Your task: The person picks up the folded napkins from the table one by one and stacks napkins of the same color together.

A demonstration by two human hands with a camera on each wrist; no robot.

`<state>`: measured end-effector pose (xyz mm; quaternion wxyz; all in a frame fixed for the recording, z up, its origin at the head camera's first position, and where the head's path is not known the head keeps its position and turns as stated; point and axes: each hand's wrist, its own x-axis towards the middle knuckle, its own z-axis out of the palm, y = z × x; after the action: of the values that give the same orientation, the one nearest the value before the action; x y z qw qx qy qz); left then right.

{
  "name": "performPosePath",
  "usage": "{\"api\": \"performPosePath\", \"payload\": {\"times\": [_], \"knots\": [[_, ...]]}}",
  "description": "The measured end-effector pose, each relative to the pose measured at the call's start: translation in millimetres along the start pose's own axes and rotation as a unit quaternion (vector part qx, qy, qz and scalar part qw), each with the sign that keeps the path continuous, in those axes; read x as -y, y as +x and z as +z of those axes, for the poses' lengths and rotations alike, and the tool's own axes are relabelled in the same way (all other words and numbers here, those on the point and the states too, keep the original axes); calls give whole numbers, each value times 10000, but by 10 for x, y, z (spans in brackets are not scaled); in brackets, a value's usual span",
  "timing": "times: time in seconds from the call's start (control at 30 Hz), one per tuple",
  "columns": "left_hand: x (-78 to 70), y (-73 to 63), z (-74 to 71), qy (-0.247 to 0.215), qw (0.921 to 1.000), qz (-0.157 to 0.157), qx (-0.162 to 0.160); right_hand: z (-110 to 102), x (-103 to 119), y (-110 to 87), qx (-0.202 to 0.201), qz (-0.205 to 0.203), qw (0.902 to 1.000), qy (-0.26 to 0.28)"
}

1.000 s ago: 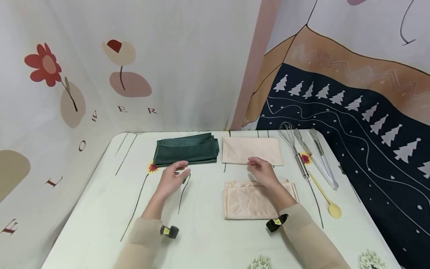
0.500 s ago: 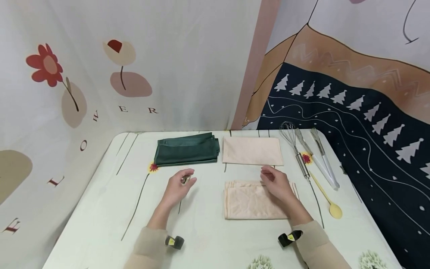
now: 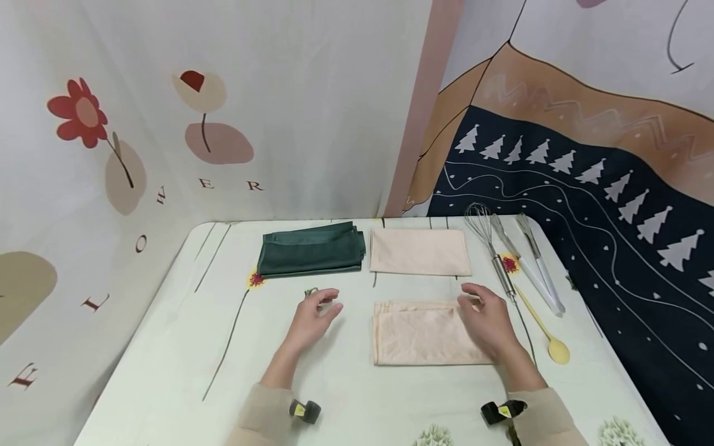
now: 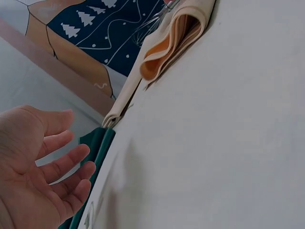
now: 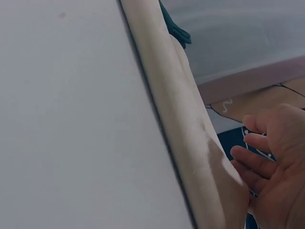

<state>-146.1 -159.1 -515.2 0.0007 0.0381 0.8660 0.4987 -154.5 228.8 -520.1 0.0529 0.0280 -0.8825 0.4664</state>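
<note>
My left hand (image 3: 312, 322) hovers above the table left of the near beige folded cloth (image 3: 424, 337), its fingers loosely bent and holding nothing. Over that cloth's right end is my right hand (image 3: 488, 319), also loosely curved with nothing in it; it hides part of the cloth. Farther back lie a dark green folded cloth (image 3: 312, 251) and a second beige folded cloth (image 3: 421, 251), side by side. In the left wrist view, the near cloth's folded layers (image 4: 183, 36) show end-on. The right wrist view has its long folded edge (image 5: 176, 105) beside my fingers.
At the right of the table lie a whisk (image 3: 499, 263), two metal-and-white utensils (image 3: 530, 269) and a yellow spoon (image 3: 558, 350). A white cover (image 3: 184, 347) with printed flowers lies over the table. Printed curtains (image 3: 312, 124) hang behind.
Both hands have drawn back toward the body and shifted right, from near the rear cloths. The cloths and utensils stay in place.
</note>
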Motion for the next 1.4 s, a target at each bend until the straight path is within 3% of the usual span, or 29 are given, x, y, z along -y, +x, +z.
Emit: {"api": "performPosePath", "payload": {"times": [0.23,0.43,0.57,0.9,1.03,1.23,1.4], "knots": [[-62,2,212,-64,9998,127,150,-86,-118,-82,-505,101,9978,-421],[-125,50,377,-66,9989,221,402,-141,-156,-135,-729,770,9932,-484],[-162,67,443,-25,9981,270,547,-184,-155,-156,-622,1082,9911,-472],[-251,81,563,161,9945,503,909,-281,-187,-195,-336,1383,9873,-705],[-272,92,624,180,9919,393,1193,-303,-201,-207,-243,1540,9857,-642],[-265,109,689,531,9848,493,1580,-365,-210,-238,238,1751,9833,-424],[-258,150,709,847,9807,621,1648,-415,-225,-242,628,1626,9846,-144]]}}
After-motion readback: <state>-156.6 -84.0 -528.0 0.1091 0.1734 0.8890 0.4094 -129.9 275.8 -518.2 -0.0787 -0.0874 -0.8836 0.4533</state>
